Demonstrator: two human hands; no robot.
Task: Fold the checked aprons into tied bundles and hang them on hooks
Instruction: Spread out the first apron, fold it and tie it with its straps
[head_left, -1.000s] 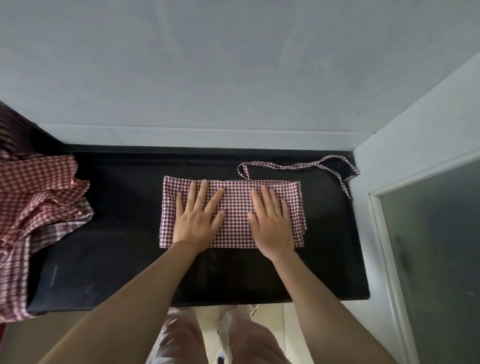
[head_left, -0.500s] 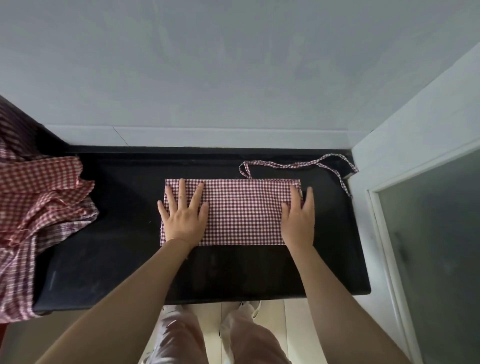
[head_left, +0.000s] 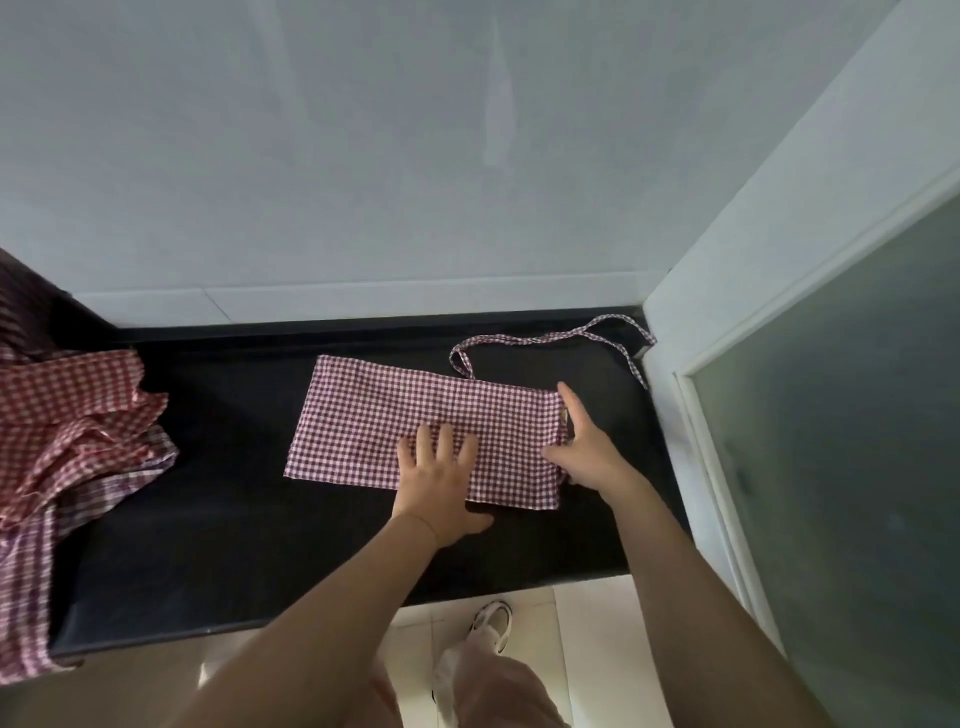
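Folded checked apron (head_left: 415, 421) is laid flat as a long rectangle on the black counter (head_left: 234, 519), slightly skewed, right end nearer the front edge. Left hand (head_left: 441, 478) is pressed flat on the apron's near edge, fingers (head_left: 445, 441) straight and spread, nothing gripped; heel of the hand is off the cloth on bare counter. Right hand (head_left: 582, 452) is set at the apron's right short edge, thumb lying on top of the cloth, index finger stretched along the edge; whether the other fingers are curled under the edge cannot be told.

Apron strap (head_left: 550, 340) is trailed from the far edge toward the right wall (head_left: 753, 218), its loop touching the corner by the frosted door (head_left: 841, 441).

A heap of other checked aprons (head_left: 72, 431) is piled at the counter's left end and hangs over the front edge. Bare counter is seen between heap and folded apron, and a broad strip in front of it. Back wall (head_left: 363, 156) closes the far edge. A narrow bare strip is left between apron and right wall. Tiled floor (head_left: 582, 649) and a shoe (head_left: 493, 621) are seen below the front edge.
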